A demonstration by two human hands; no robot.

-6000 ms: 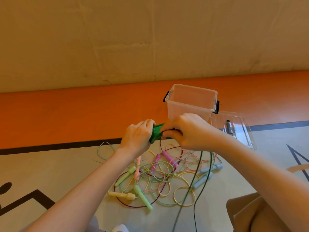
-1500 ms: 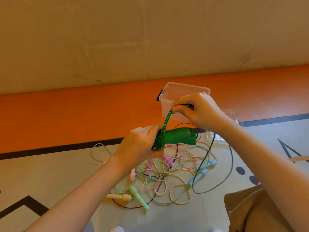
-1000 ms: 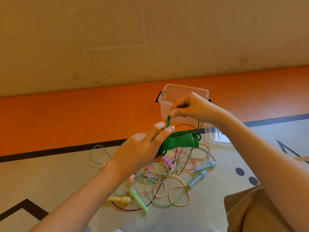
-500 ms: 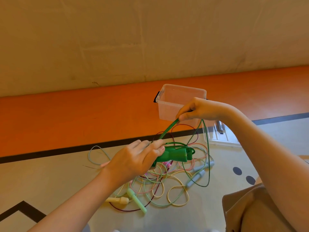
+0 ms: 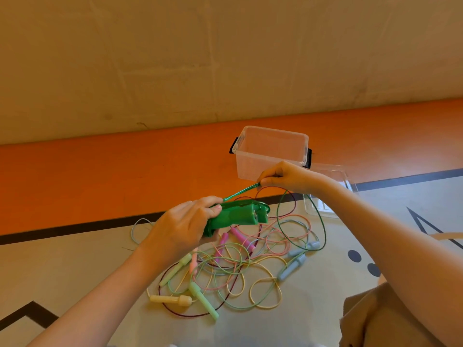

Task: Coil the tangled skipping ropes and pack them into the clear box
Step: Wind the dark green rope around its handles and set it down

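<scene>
your left hand is curled round the green handles, holding the pair together above the floor, with turns of green cord wrapped about them. from the handles a taut bundle of that cord runs up to your right hand, whose fingers pinch it just in front of the clear box; the rest of the cord hangs from the right hand in a loose loop down to the floor. under your hands lies the tangle of skipping ropes in pink, yellow, mint and pale blue, handles scattered among the loops. the clear box stands open on the orange strip by the wall, nothing inside that you can make out. its clear lid lies just to the right of it, partly behind your right forearm
</scene>
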